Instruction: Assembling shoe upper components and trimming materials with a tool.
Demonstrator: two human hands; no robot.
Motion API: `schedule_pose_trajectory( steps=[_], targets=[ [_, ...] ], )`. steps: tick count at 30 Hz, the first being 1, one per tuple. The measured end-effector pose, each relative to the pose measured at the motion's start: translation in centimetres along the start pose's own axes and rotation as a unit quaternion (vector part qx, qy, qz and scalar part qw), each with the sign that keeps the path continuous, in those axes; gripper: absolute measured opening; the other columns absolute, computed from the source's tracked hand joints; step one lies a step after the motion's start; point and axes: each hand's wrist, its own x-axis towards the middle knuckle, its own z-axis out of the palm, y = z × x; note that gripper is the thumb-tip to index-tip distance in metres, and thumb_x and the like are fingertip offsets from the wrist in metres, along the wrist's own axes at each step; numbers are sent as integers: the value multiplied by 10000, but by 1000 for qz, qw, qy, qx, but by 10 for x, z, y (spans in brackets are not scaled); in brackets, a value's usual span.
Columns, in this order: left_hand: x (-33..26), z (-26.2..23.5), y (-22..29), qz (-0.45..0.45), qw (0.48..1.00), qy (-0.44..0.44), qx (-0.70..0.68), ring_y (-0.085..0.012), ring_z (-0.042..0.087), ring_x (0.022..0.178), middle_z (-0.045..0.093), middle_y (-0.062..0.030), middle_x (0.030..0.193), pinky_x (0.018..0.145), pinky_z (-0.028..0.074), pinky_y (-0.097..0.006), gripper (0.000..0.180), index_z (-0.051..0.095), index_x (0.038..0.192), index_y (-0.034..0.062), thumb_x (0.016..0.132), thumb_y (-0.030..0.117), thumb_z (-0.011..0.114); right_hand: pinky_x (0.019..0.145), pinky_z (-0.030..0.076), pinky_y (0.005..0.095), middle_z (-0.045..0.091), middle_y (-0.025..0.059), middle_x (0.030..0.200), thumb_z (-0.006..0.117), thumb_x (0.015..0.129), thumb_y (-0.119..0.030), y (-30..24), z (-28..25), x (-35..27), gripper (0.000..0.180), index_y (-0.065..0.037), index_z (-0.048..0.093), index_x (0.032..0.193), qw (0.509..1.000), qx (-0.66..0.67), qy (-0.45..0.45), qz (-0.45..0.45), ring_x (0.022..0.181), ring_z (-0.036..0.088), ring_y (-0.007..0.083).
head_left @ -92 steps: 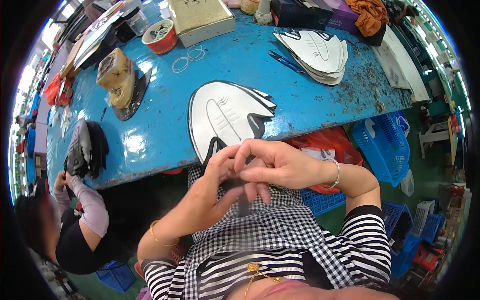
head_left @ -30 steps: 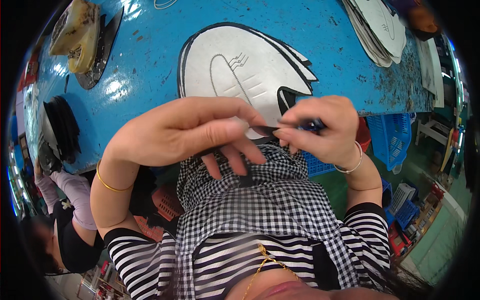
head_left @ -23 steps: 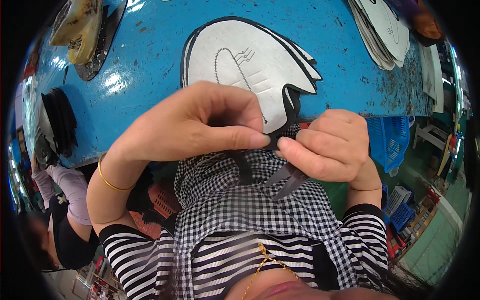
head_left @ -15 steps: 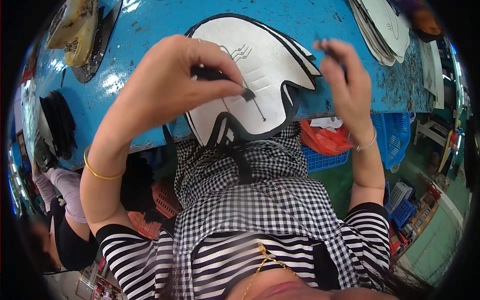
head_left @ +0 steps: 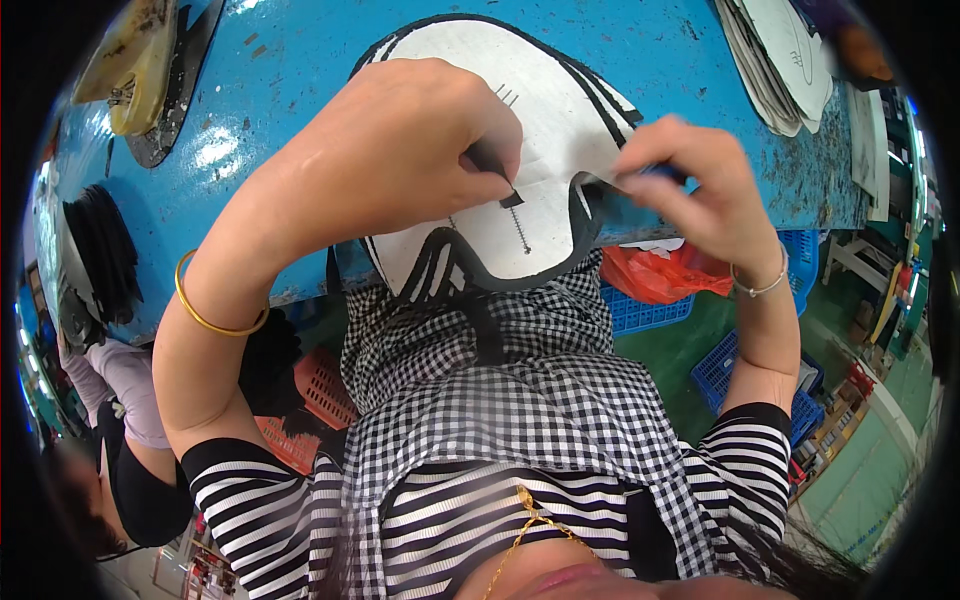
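A stack of white panels with black edges (head_left: 560, 100), cut like shoe uppers and marked with stitched lines, lies at the near edge of the table. Over its left half, my left hand (head_left: 400, 150) pinches a small black strip (head_left: 512, 199), whose end rests above the zigzag stitching. My fingers hide most of the strip. By the stack's right notch, my right hand (head_left: 695, 185) is closed around a small dark-blue tool (head_left: 660, 172). Motion blurs it, and its kind is unclear.
On the blue table (head_left: 290, 60) are a yellowish shoe form (head_left: 145, 80) at far left, black pieces (head_left: 105, 250) at left, and more white panels (head_left: 775, 65) at far right. Below are a red bag (head_left: 655, 275) and blue baskets (head_left: 640, 315). Another person (head_left: 140, 450) is at left.
My right hand has come down, closer to the panels' right notch. My left hand has shifted slightly right, still pinching the black strip. The stack has moved a little.
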Motion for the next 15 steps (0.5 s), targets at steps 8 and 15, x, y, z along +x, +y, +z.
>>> schedule_pose_trajectory(
  steps=[8, 15],
  targets=[
    [2, -2, -8, 63, 997, -24, -21, -278, 614, 708, 639, -107, 764, 635, 490, -348, 107, 631, 833, 21, 764, 75, 691, 594, 518, 344, 661, 35, 807, 706, 798, -151, -3, 13, 16, 178, -119, 622, 952, 951, -210, -122, -188, 715, 647, 237],
    [3, 3, -7, 76, 997, -6, 4, -292, 615, 723, 645, -108, 772, 644, 489, -356, 117, 636, 843, 18, 756, 65, 697, 556, 496, 341, 609, 23, 743, 698, 803, -149, 5, 11, 11, 179, -123, 618, 961, 962, -169, -98, -189, 678, 628, 228]
  ],
)
